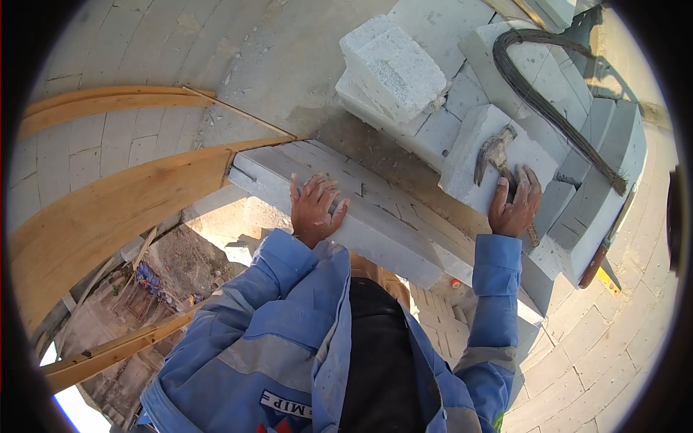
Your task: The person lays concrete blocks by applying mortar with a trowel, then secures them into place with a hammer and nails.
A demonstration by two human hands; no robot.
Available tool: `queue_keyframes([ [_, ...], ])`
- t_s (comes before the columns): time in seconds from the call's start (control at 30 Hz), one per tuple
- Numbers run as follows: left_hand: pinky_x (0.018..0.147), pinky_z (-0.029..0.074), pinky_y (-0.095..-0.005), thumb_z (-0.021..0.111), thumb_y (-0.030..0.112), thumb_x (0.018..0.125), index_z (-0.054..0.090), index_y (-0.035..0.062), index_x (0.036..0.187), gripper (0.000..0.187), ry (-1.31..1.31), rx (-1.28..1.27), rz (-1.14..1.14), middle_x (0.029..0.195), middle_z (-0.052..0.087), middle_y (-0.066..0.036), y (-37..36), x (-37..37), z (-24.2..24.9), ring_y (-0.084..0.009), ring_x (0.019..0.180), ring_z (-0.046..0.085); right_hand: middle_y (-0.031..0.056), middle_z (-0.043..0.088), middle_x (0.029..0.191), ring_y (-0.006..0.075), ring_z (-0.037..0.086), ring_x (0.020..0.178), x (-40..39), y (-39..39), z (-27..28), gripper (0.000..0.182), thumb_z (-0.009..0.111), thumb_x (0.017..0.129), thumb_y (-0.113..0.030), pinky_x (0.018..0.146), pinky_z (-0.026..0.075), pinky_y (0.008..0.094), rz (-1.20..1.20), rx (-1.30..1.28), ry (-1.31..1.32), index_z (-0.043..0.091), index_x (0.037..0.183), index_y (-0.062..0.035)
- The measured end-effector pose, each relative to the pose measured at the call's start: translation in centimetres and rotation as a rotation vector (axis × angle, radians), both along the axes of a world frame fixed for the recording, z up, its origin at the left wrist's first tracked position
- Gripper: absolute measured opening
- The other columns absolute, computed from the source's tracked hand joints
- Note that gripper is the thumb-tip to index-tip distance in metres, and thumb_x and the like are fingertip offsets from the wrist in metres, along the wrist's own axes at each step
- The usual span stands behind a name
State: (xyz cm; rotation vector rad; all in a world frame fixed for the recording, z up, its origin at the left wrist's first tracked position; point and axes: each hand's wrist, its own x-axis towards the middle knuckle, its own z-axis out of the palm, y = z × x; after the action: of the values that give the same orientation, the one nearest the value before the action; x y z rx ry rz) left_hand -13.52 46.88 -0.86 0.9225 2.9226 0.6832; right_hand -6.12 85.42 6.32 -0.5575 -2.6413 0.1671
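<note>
My left hand (315, 211) lies with its fingers spread on the near edge of a low wall of pale blocks (382, 227). On the right, my right hand (516, 203) is around the handle of a claw hammer (495, 153). The hammer rests on a loose white block (462, 169), its worn metal head pointing away from me. Part of the handle passes under my palm, and its end shows below the hand.
A bundle of dark wire (545, 108) curves over stacked blocks at the right. Another rough block (393, 65) sits farther back. A saw-like tool with a brown handle (593, 267) leans at the far right. Wooden boards (137, 191) border a drop on the left.
</note>
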Motion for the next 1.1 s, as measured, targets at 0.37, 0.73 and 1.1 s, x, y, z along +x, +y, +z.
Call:
queue_keyframes([
  [0.37,0.115,0.020,-0.0574,0.073,0.027,0.083,0.068,0.0124,0.096,0.020,0.119,0.075,0.016,0.105,0.069,-0.001,-0.3,0.5,-0.9,-0.0246,0.116,0.056,0.0187,0.058,0.124,0.0375,0.051,0.121,8.8,-5.7,1.0,0.044,0.069,0.086,-0.015,0.106,0.037,0.0469,-0.185,-0.006,0.161,0.058,0.126,-0.0031],
  [0.73,0.113,0.020,-0.0613,0.054,0.042,0.096,0.071,0.0063,0.102,0.040,0.147,-0.176,-0.052,0.111,0.068,-0.014,-0.4,0.3,-1.3,-0.0329,0.118,0.055,0.0201,0.070,0.094,0.0301,0.069,0.088,37.2,-18.2,-6.1,0.032,0.064,0.092,-0.026,0.079,0.054,0.0394,-0.578,-0.944,-0.202,0.066,0.105,0.0028],
  [1.1,0.117,0.010,-0.0600,0.054,0.046,0.095,0.051,0.0090,0.137,0.056,0.160,-0.092,-0.151,0.150,0.040,-0.016,5.6,11.2,-0.4,-0.0334,0.142,0.032,0.0208,0.071,0.085,0.0297,0.070,0.073,58.9,-24.4,-12.1,0.035,0.063,0.088,-0.029,0.069,0.054,0.0394,-1.033,-1.074,0.194,0.068,0.099,0.0039],
])
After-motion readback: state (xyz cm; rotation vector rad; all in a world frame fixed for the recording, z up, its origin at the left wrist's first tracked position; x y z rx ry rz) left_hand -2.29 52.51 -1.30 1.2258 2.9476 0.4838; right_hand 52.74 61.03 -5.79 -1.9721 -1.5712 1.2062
